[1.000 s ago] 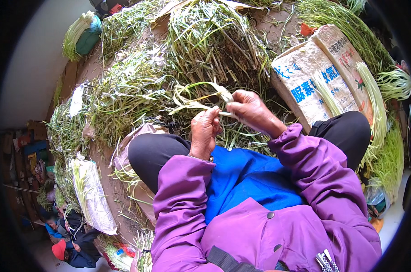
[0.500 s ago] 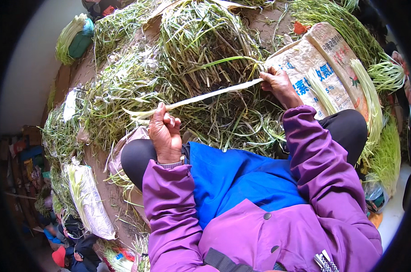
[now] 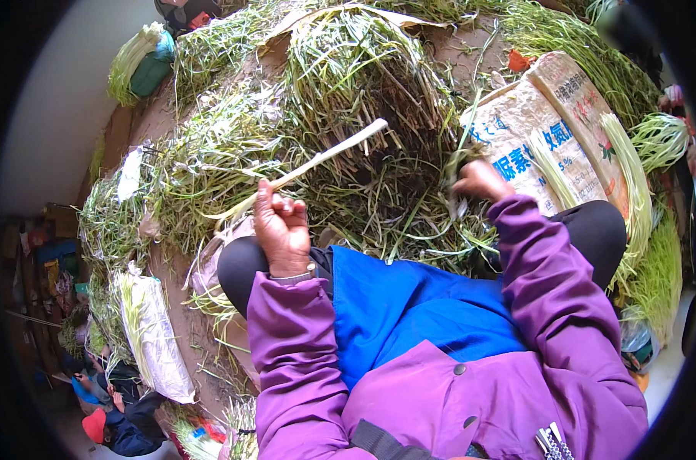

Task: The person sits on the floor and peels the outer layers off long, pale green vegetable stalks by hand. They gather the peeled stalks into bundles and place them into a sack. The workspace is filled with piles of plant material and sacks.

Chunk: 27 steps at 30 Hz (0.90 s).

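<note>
Stalk (image 3: 336,152) sits pinched in your left hand (image 3: 280,231), slanting up across the heap (image 3: 348,57). Your right hand (image 3: 482,182) is blurred near the sack (image 3: 509,123); whether it grips anything, I cannot tell. Expect something light, springy, perhaps slick, and easily bruised; hold it lightly by its firmer pale length. It looks long, slim and whitish, yellow-green towards your left fingers.

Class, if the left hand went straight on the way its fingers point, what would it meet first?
Beyond its pale stalk, the left hand would probably meet the tangled green heap, though depth is unclear.
</note>
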Available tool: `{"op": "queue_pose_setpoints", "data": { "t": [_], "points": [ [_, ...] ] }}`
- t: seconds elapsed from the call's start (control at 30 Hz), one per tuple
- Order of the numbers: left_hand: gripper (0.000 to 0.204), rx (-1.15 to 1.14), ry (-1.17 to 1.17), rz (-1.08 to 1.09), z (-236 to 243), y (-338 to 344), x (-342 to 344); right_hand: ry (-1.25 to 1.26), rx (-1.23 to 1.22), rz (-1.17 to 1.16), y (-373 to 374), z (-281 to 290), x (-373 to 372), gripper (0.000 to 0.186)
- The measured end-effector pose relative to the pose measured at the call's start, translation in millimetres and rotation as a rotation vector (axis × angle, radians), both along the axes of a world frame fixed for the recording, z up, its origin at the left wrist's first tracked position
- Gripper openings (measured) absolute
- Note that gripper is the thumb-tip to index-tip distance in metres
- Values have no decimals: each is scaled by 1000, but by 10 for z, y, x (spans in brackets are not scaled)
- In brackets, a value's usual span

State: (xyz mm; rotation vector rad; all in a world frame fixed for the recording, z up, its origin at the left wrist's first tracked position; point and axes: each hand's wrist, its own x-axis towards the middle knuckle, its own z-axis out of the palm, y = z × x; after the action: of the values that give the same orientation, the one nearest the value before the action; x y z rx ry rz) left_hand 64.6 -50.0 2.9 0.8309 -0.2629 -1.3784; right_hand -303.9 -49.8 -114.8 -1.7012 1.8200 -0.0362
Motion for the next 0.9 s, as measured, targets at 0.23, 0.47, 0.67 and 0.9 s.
{"op": "queue_pose_setpoints", "data": {
  "t": [0.23,0.47,0.67,0.9],
  "points": [
    [17,157,-33,-200,-229,143,-475,-1237,231,38,63,902,1224,65],
    [31,36,-431,-475,-109,193,-476,-1205,-116,-3,-356,840,1124,26],
    [28,-82,-592,-466,-245,91,-558,-675,-146,704,-209,1158,1600,30],
    [29,32,-376,-223,-171,22,-568,-56,-414,-59,-1547,601,809,30]
  ]
}}
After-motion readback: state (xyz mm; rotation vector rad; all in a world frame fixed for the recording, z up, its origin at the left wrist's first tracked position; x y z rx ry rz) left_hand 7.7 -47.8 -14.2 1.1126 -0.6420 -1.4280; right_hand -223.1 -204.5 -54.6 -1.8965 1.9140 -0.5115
